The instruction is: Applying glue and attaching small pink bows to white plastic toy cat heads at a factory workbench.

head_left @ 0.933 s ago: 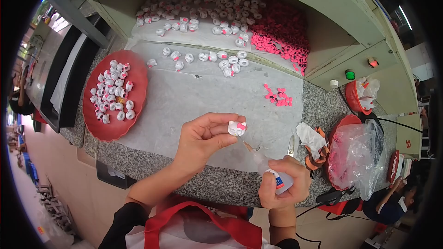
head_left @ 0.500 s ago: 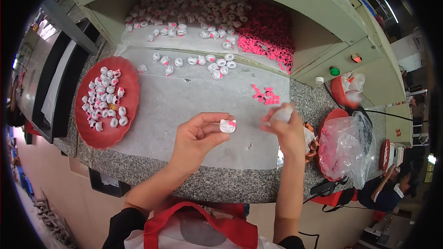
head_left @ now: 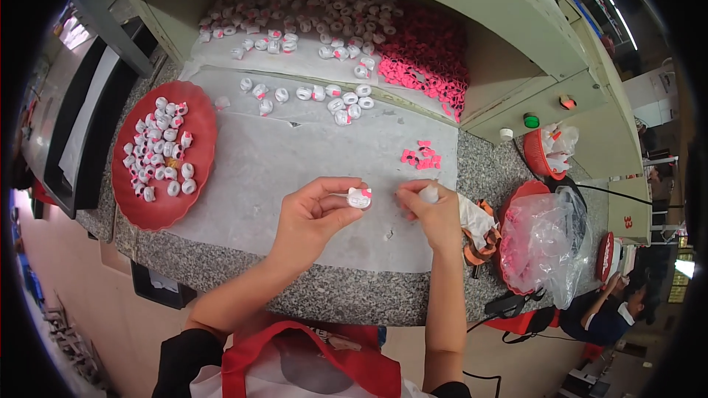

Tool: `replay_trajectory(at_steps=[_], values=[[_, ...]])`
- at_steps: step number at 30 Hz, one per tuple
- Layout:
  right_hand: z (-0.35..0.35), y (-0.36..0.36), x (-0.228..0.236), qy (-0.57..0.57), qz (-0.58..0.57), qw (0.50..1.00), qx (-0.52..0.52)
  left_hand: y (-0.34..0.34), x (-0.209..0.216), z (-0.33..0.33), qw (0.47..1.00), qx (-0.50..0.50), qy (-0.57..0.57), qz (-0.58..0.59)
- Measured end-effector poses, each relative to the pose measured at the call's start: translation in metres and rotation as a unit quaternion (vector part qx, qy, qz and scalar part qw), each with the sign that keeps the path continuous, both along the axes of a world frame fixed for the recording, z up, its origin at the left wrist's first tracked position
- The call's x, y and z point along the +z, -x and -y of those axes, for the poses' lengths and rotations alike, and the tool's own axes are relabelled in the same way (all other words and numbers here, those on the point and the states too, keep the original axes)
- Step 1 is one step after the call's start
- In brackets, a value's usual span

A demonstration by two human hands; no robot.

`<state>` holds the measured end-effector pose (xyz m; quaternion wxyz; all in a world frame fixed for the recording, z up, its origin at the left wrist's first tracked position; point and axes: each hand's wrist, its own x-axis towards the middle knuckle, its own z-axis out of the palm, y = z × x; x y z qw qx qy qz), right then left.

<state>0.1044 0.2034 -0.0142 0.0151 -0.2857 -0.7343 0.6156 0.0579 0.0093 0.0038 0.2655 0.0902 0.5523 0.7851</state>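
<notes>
Between the thumb and fingers of my left hand [head_left: 313,210] is a small white cat-head figure [head_left: 358,198] with a pink bow at one ear. Its drawn front shows in the head view. My right hand [head_left: 440,215] is closed around a small whitish, bottle-like object [head_left: 428,193], partly covered by the fingers. The two hands are apart, both over the white paper sheet [head_left: 258,169]. Just beyond my right hand lies a loose group of small pink bow pieces [head_left: 423,156].
To the left is a red scalloped tray [head_left: 200,114] with several white figures. More figures [head_left: 343,103] line the sheet's far side. The shelf holds heaped figures and pink bows [head_left: 420,74]. At right are a cloth [head_left: 478,222], a bagged tray [head_left: 546,232] and a red basket [head_left: 537,156].
My right hand has moved left, closer to the cat-head figure, with the whitish bottle-like object still in it. My left hand keeps its hold on the figure. The whole view has shifted slightly.
</notes>
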Motion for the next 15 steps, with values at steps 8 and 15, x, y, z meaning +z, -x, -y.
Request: replay_trajectory(at_steps=[8, 15], values=[[0.026, -0.002, -0.004, -0.353, 0.023, 0.935, -0.019, 0.005, -0.005, -0.002, 0.999, 0.029, 0.013, -0.014], [0.025, -0.005, -0.003, -0.368, -0.057, 0.927, 0.037, 0.008, -0.004, 0.004, 0.995, 0.085, -0.032, -0.03]])
